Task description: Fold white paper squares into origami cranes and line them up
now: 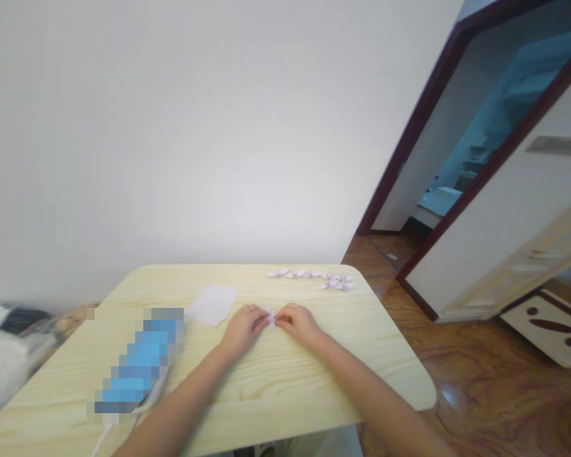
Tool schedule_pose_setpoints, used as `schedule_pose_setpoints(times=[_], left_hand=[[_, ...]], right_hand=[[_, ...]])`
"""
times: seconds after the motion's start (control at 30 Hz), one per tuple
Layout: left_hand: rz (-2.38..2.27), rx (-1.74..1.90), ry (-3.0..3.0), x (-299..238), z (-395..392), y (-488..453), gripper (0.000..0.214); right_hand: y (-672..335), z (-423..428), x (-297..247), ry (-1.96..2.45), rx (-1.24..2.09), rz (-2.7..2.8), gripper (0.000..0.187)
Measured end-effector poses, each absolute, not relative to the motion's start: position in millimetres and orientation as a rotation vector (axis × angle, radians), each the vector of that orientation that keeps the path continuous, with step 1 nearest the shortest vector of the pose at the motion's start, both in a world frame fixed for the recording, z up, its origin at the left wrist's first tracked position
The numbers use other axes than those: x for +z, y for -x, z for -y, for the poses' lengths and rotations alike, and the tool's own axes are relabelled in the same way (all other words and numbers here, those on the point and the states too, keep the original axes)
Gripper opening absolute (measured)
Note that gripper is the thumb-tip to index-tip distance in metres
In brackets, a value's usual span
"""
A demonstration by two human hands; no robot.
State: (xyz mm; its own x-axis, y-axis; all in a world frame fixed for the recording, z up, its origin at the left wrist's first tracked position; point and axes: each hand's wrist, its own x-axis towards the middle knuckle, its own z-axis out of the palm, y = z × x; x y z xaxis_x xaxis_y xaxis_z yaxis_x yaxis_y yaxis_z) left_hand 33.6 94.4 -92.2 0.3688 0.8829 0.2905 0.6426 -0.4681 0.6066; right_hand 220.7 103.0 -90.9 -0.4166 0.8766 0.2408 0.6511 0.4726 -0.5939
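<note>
Between my two hands, just over the middle of the table, is a small folded paper figure (271, 317), pale lilac-white with a pointed tip sticking up. My left hand (244, 327) pinches its left side between thumb and fingers. On the opposite side my right hand (299, 322) pinches it the same way. Most of the figure's sides are hidden by the fingertips. Left of my left hand lies a stack or sheet of pale square paper (212, 304). Several similar folded paper figures (311, 275) sit in rows near the table's far right edge.
The light wood table (285, 393) has rounded corners and stands against a white wall (219, 127). A blurred-out blue device (140, 362) with a white cable lies at the left. White cloth (4, 368) is beyond the left edge. A doorway with a dark red frame (409, 146) is at the right.
</note>
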Motion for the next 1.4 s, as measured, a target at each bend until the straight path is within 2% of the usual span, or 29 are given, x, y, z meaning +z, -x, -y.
schedule_pose_setpoints(times=[0.43,0.67,0.87,1.23,1.4], left_hand=[[-1.166,0.790,-2.458,-95.3,-92.0,-27.7,0.024],[-1.123,0.662,-2.521,-92.4,-84.3,-17.2,0.031],[-1.182,0.709,-2.438,-92.9,-83.2,-17.5,0.030],[-1.182,0.797,-2.282,-79.3,-93.6,-24.0,0.024],[-1.342,0.949,-1.993,-75.8,-98.4,-28.9,0.027]], right_hand=[[-229.9,-99.8,-83.2,1.082,0.582,2.394,0.021],[-235.7,-83.5,-78.7,1.059,0.344,2.598,0.030],[-230.5,-91.1,-74.1,1.024,0.320,2.620,0.025],[-215.4,-103.0,-81.9,1.176,0.432,2.281,0.016],[-209.1,-108.7,-75.9,1.180,0.745,1.976,0.020]])
